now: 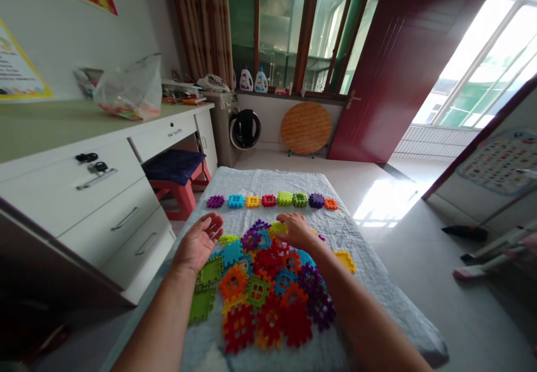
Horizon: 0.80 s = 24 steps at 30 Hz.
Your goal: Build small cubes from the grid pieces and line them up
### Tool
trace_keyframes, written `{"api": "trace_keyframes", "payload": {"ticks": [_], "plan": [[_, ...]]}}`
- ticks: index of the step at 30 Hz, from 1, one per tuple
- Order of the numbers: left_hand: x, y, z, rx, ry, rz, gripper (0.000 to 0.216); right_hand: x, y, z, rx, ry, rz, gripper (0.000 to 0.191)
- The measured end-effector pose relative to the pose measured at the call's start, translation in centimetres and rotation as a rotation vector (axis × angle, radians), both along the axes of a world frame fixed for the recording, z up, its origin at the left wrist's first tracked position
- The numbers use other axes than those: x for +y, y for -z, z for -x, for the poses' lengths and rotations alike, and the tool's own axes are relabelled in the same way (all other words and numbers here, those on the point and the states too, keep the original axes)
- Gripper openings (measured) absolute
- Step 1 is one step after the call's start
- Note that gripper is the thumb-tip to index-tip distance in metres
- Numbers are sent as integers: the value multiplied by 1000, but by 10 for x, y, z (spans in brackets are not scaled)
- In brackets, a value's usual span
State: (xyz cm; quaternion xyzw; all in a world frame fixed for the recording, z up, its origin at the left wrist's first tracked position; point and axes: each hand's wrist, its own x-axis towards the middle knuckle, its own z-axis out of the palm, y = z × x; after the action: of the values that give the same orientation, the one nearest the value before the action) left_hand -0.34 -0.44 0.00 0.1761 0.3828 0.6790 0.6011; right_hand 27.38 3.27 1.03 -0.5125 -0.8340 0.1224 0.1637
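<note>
My left hand [200,242] is held palm inward at the left edge of a pile of interlocking plastic blocks [268,263]. Its fingers are apart with nothing in them, near a light green piece [229,240]. At the far side of the pile is my right hand [297,231], fingers stretched and thumb apart. A yellow-green piece [277,228] lies by its thumb and fingertips; whether they touch, I cannot tell. Beyond both hands, several assembled blocks stand in a row, from a purple block [215,201] at left to an orange block [331,203] at right.
A light blue cloth [268,179] covers the work surface. At left is a white desk [168,137] with a plastic bag [130,89], and a stool [178,170] beside it. A washing machine [224,123], round wooden board [306,128] and red door [390,75] are farther back.
</note>
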Motion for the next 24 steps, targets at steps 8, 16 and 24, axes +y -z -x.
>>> {"api": "trace_keyframes", "payload": {"ticks": [8, 16, 24], "plan": [[0, 0, -1, 6, 21, -1, 15, 7, 8, -49, 203, 117, -111, 47], [2, 0, -3, 32, 25, 9, 14, -4, 6, -53, 130, 111, -98, 42], [1, -1, -4, 56, 24, -10, 16, -9, 8, -25, 144, -160, -42, 12]]}}
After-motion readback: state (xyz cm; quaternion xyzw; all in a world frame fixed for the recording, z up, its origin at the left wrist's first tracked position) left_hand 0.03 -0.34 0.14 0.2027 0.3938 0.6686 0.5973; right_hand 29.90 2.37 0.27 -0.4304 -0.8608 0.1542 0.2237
